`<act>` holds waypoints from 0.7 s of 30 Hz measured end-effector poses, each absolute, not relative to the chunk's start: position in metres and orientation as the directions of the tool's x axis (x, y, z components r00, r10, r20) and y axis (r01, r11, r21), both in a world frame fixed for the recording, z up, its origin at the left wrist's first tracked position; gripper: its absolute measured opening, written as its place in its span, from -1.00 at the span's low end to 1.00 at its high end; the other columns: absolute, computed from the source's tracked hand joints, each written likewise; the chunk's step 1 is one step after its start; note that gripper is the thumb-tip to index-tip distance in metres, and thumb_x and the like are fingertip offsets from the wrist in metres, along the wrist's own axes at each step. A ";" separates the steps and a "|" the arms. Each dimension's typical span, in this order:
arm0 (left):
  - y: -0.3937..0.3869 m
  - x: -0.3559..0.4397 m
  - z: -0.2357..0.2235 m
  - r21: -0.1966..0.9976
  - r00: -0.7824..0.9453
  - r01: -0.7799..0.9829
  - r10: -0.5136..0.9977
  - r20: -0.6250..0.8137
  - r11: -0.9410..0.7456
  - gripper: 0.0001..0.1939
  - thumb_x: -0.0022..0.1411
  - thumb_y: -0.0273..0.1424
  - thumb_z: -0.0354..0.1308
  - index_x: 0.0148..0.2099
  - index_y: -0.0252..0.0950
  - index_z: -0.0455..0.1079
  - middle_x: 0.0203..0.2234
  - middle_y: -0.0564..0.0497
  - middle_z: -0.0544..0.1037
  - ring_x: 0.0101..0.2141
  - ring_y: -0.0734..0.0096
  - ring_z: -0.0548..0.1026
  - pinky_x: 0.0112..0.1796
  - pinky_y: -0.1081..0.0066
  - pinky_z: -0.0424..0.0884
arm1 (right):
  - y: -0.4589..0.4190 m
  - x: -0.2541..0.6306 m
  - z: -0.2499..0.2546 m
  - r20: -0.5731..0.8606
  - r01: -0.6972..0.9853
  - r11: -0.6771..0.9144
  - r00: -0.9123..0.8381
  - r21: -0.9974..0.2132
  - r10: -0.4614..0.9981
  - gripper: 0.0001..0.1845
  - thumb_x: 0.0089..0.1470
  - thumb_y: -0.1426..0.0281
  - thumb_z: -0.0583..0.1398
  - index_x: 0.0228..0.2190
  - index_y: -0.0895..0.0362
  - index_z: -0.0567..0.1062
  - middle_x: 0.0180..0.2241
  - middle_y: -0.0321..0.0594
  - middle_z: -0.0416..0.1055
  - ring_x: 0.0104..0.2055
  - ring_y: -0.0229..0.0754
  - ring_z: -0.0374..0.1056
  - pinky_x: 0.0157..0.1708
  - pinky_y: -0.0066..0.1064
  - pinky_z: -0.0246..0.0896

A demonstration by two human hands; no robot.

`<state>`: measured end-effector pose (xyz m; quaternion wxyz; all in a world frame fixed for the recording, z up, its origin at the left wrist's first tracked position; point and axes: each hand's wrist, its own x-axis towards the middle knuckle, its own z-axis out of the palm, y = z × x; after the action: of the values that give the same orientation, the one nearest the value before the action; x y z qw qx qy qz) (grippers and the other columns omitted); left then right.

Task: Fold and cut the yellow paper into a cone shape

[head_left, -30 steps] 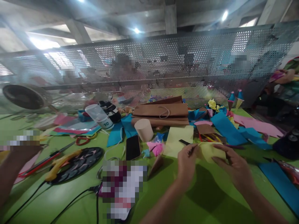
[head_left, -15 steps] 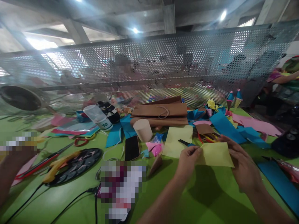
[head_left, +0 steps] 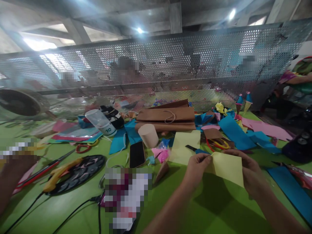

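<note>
I see my left hand (head_left: 197, 167) pinching the yellow paper (head_left: 227, 168) at its left corner, my right hand (head_left: 251, 174) gripping its right edge; the sheet spans between them, tilted, above the table (head_left: 73, 208).

Both forearms come in from the bottom edge and converge over the green table (head_left: 60, 208), bare, raised clear of its surface; left hand (head_left: 196, 169) knuckles toward the camera, thumb and forefinger closed in a pinch at the top, other fingers curled under, wrist roughly straight. Right hand (head_left: 251, 172) sits level with the left, farther right over the table, back of hand up; fingers stretched toward the left hand, thumb hidden underneath, wrist bent slightly inward; the two hands are near each other but not touching.
</note>
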<state>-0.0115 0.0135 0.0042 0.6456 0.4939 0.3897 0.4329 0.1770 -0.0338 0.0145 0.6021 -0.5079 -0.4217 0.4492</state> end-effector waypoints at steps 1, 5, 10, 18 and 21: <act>0.013 -0.012 0.004 0.978 0.330 -0.160 0.941 -0.074 0.133 -0.61 0.11 -0.07 0.38 -0.30 -0.35 0.59 -0.43 0.01 0.54 -0.37 0.41 0.39 -0.26 0.39 0.27 | -0.034 0.177 0.016 0.060 -0.094 0.085 0.241 -0.992 0.969 -0.67 -0.21 0.31 0.46 -0.28 -0.07 0.71 -0.19 -0.12 0.69 -0.38 -0.01 0.59 -0.52 -0.29 0.47; 0.013 -0.012 0.004 0.984 0.385 -0.123 0.920 -0.073 0.130 -0.60 0.10 -0.07 0.37 -0.30 -0.35 0.59 -0.44 0.01 0.53 -0.38 0.40 0.38 -0.29 0.39 0.24 | -0.034 0.176 0.022 0.119 -0.009 0.125 0.252 -0.992 0.960 -0.75 -0.22 0.31 0.44 -0.36 -0.05 0.74 -0.21 -0.09 0.69 -0.34 0.02 0.58 -0.48 -0.28 0.47; 0.012 -0.010 0.003 0.980 0.441 -0.149 0.896 -0.053 0.131 -0.56 0.12 -0.04 0.36 -0.23 -0.36 0.62 -0.38 -0.03 0.58 -0.35 0.36 0.41 -0.25 0.36 0.27 | -0.036 0.174 0.027 0.201 0.124 0.172 0.279 -0.977 0.939 -0.82 -0.19 0.29 0.39 -0.41 -0.06 0.74 -0.29 -0.12 0.69 -0.32 0.07 0.57 -0.48 -0.25 0.42; 0.010 -0.009 0.002 0.984 0.403 -0.117 0.912 -0.077 0.134 -0.56 0.11 0.00 0.35 -0.34 -0.34 0.55 -0.47 0.03 0.50 -0.38 0.40 0.36 -0.30 0.38 0.21 | -0.035 0.172 0.022 0.316 0.267 0.243 0.281 -0.933 0.906 -0.89 -0.16 0.31 0.36 -0.48 -0.08 0.72 -0.34 -0.16 0.66 -0.30 0.06 0.55 -0.33 -0.17 0.42; 0.009 -0.009 0.003 0.973 0.399 -0.154 0.911 -0.100 0.174 -0.53 0.08 0.02 0.38 -0.34 -0.35 0.56 -0.47 0.03 0.50 -0.40 0.42 0.36 -0.30 0.39 0.22 | -0.034 0.175 0.020 0.413 0.358 0.317 0.234 -0.878 0.880 -0.88 -0.07 0.32 0.35 -0.43 -0.10 0.72 -0.30 -0.17 0.65 -0.22 0.07 0.54 -0.21 -0.13 0.41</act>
<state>-0.0086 0.0091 0.0028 0.6677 0.5037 0.3759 0.3990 0.1749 -0.0341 0.0204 0.5722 -0.5381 -0.5752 0.2283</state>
